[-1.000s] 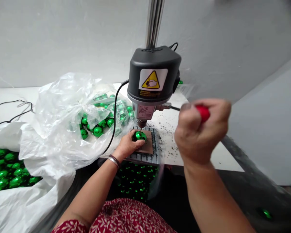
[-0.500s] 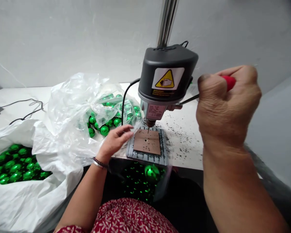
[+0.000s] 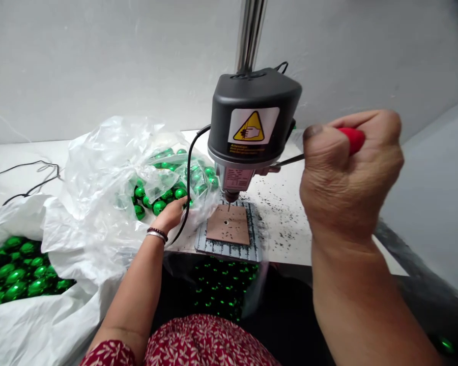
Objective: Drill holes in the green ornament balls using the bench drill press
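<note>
My right hand (image 3: 353,178) is wrapped around the red-knobbed lever (image 3: 353,141) of a small drill press (image 3: 255,114). The thin drill bit (image 3: 229,207) points down over a brown square board (image 3: 228,225) with a small hole, and stands clear of it. My left hand (image 3: 170,213) reaches in among shiny green ball ornaments (image 3: 159,207) at the mouth of a clear plastic bag (image 3: 95,168). A green ball shows at its fingertips, but the fingers are partly hidden, so a grip cannot be made out.
The board lies on the press's slotted metal base (image 3: 254,244), with dark shavings scattered around it. A black cable (image 3: 191,168) loops down beside my left hand. Many green balls fill a white sack (image 3: 72,300) at the left. More green balls (image 3: 223,290) sit below the table edge.
My left hand has moved from beside the board to the balls at the clear bag. The green ball seen loose below the table edge no longer shows there. My right hand keeps the lever.
</note>
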The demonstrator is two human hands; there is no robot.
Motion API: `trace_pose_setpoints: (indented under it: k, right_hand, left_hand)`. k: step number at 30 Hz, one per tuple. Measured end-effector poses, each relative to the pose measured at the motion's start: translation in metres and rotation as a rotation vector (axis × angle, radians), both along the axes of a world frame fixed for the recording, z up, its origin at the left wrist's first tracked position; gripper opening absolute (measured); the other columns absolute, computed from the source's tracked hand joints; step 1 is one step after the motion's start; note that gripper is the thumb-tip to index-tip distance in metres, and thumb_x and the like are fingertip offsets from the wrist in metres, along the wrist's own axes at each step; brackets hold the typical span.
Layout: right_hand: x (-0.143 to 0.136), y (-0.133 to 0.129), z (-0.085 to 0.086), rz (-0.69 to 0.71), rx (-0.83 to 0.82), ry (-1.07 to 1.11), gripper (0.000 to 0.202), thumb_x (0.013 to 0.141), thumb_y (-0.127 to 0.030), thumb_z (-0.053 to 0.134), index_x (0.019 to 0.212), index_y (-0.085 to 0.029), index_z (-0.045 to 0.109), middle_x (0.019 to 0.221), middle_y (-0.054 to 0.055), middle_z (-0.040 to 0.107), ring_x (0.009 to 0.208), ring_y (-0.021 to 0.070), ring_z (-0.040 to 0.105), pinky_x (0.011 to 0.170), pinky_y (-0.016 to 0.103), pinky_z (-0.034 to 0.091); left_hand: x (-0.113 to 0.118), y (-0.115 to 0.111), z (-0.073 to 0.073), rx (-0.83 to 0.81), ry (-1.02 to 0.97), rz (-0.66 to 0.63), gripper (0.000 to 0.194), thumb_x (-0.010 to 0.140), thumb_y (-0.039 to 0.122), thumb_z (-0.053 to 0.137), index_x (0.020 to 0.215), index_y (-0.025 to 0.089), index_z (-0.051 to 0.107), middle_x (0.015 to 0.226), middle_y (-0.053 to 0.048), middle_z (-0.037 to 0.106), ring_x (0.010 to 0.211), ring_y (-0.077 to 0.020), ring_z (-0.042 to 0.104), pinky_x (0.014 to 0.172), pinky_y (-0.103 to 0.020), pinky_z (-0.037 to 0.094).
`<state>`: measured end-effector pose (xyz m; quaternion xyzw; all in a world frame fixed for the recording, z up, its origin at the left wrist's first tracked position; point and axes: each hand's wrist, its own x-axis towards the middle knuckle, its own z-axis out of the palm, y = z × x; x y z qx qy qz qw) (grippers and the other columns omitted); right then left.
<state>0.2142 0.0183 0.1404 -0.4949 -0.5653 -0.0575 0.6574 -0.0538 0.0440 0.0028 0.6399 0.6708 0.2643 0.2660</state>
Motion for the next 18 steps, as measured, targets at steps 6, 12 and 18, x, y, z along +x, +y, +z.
trace_pose_setpoints:
  k: [6, 12, 18]
  right_hand:
    - [0.001, -0.001, -0.006, 0.017, 0.053, 0.001, 0.028, 0.097, -0.041, 0.058, 0.09, -0.014, 0.055, 0.081, -0.004, 0.055, 0.072, 0.0004, 0.048, 0.069, 0.018, 0.042]
    - [0.0, 0.0, -0.007, 0.025, 0.102, 0.034, 0.021, 0.093, -0.033, 0.062, 0.086, -0.014, 0.056, 0.08, -0.003, 0.056, 0.07, 0.0017, 0.05, 0.067, 0.02, 0.045]
    - [-0.003, 0.001, -0.006, 0.058, 0.071, 0.069, 0.021, 0.094, -0.034, 0.06, 0.087, -0.016, 0.051, 0.079, -0.003, 0.052, 0.07, 0.0028, 0.046, 0.065, 0.018, 0.042]
  left_hand:
    - [0.008, -0.007, 0.0, -0.038, 0.043, 0.054, 0.049, 0.079, 0.019, 0.074, 0.128, 0.017, 0.073, 0.126, -0.014, 0.079, 0.123, -0.0345, 0.07, 0.109, -0.042, 0.052]
    - [-0.004, -0.044, 0.034, 0.259, -0.067, 0.312, 0.06, 0.081, 0.039, 0.076, 0.136, 0.018, 0.063, 0.121, -0.013, 0.074, 0.118, -0.0317, 0.067, 0.109, -0.047, 0.049]
    - [0.024, -0.073, 0.043, 0.069, -0.625, -0.117, 0.072, 0.079, 0.048, 0.079, 0.142, 0.019, 0.058, 0.107, -0.007, 0.07, 0.088, -0.019, 0.065, 0.082, -0.033, 0.055]
